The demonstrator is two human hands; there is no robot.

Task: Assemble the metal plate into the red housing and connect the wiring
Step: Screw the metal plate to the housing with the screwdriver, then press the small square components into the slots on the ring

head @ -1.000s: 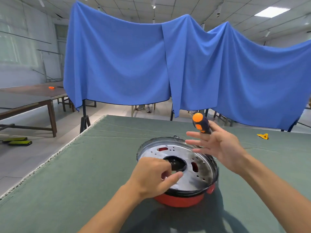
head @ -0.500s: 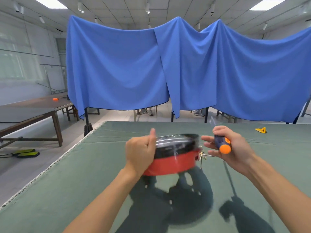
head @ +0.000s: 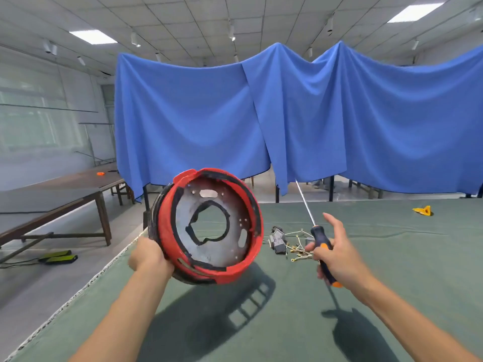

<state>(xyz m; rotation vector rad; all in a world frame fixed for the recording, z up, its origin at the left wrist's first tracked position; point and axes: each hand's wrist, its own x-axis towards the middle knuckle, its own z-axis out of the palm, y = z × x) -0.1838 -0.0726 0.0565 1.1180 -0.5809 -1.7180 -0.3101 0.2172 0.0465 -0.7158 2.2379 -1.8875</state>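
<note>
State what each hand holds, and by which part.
Left hand grips the red housing by its lower-left rim; right hand holds the screwdriver by its handle.

A workshop hall: green-felted bench, wooden tables (blue drapes behind).

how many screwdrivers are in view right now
1. The screwdriver is held in the right hand, shaft pointing up and away, above the green table beside the wiring. None other shows, though the housing hides part of the table.

left hand: grip curled, forearm raised | right hand: grip curled, index finger extended
</note>
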